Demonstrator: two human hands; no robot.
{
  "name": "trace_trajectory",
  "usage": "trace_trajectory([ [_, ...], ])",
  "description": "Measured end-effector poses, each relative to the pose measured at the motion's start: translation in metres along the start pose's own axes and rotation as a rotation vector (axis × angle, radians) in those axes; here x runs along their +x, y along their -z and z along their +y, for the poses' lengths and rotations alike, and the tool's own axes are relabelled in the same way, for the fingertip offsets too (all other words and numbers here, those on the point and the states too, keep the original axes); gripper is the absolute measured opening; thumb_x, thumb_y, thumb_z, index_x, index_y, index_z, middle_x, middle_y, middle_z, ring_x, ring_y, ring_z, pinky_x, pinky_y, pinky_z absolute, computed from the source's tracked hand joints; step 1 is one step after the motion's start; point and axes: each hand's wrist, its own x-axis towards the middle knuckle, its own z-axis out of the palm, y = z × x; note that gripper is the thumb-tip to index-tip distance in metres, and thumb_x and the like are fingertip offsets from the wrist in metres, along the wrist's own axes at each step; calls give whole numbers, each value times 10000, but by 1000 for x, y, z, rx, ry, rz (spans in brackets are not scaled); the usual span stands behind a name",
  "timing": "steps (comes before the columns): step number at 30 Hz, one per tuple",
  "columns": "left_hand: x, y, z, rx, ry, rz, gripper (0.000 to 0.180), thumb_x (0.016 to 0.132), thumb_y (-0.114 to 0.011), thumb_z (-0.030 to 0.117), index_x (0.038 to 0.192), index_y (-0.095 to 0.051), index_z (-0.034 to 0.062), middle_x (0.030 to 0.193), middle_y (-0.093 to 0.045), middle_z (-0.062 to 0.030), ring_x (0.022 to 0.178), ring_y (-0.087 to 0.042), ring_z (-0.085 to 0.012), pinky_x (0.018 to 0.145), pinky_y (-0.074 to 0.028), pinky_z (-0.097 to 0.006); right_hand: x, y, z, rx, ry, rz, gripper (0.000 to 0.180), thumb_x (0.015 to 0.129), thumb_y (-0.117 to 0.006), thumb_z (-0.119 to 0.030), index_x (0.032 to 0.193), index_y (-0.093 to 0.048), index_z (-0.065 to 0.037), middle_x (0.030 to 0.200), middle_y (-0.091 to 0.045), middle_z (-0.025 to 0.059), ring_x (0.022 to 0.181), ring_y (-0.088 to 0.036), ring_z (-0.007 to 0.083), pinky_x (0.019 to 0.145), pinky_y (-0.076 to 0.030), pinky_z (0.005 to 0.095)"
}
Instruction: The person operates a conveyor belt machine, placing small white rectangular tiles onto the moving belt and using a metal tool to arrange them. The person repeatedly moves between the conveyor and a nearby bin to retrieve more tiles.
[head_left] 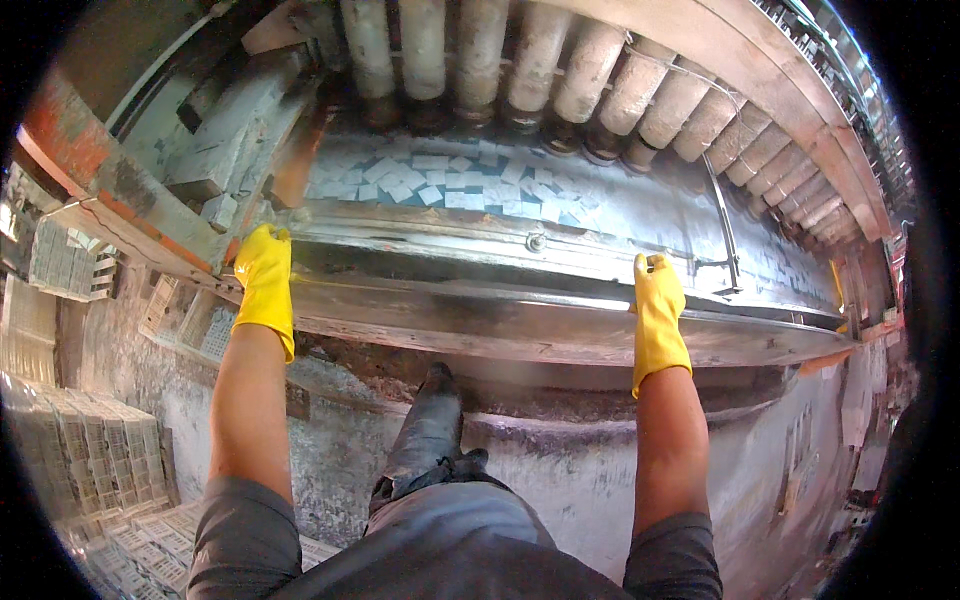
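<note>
My left hand (pixel 264 272), in a yellow rubber glove, is closed at the left end of a long metal rail (pixel 450 240) along the machine's near side. Its fingertips are partly hidden. Further right, my right hand (pixel 660 298), gloved the same way, has its fingers curled over that rail. Beyond the rail, many small pale rectangular pieces (pixel 462 181) lie scattered on a wet bluish bed (pixel 370 150). A round bolt-like fitting (pixel 536 242) sits on the rail between my hands.
A row of thick, grimy cylinders (pixel 480 60) hangs over the bed. A dark bracket (pixel 722 230) stands right of my right hand. Stacked pale perforated crates or blocks (pixel 100 440) are at the lower left. An orange-marked beam (pixel 110 190) runs along the left.
</note>
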Motion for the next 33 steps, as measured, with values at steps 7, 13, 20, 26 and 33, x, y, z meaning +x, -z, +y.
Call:
trace_trajectory([
  [7, -3, 5, 1, 0, -23, 24, 487, 989, -636, 459, 1309, -716, 101, 1274, -748, -188, 1204, -700, -391, 1003, -546, -500, -2, 3, -2, 6, 20, 5, 499, 1042, -563, -549, 1229, -726, -116, 1122, -794, 127, 1055, -751, 352, 918, -560, 470],
  [13, -6, 10, 8, -33, 39, -15, 487, 996, -623, 469, 1297, -722, 100, 1266, -750, -189, 1199, -703, -386, 1001, -548, -497, -8, 12, -13, -6, -16, -23, 492, 1045, -559, -544, 1218, -731, -117, 1122, -794, 125, 1067, -747, 355, 927, -557, 466],
  [20, 1, 8, 2, 17, 0, 21, 477, 987, -628, 464, 1285, -730, 106, 1259, -751, -191, 1190, -706, -387, 991, -551, -501, -7, 10, -15, -67, 47, 45, 496, 1041, -577, -543, 1218, -732, -107, 1136, -790, 139, 1077, -742, 364, 928, -553, 463],
  [26, -6, 21, 12, -3, 23, -18, 457, 974, -656, 441, 1280, -732, 111, 1251, -751, -192, 1178, -706, -392, 975, -556, -504, -9, 13, -20, 23, -14, -18, 501, 1036, -594, -538, 1251, -723, -105, 1151, -790, 138, 1070, -748, 361, 913, -559, 466],
  [33, -1, 18, 4, -4, 18, 31, 466, 976, -683, 451, 1281, -730, 102, 1251, -759, -169, 1171, -713, -376, 965, -564, -498, -7, 10, -16, -18, 35, 26, 486, 1044, -589, -541, 1253, -723, -123, 1128, -793, 130, 1064, -750, 358, 907, -561, 467],
])
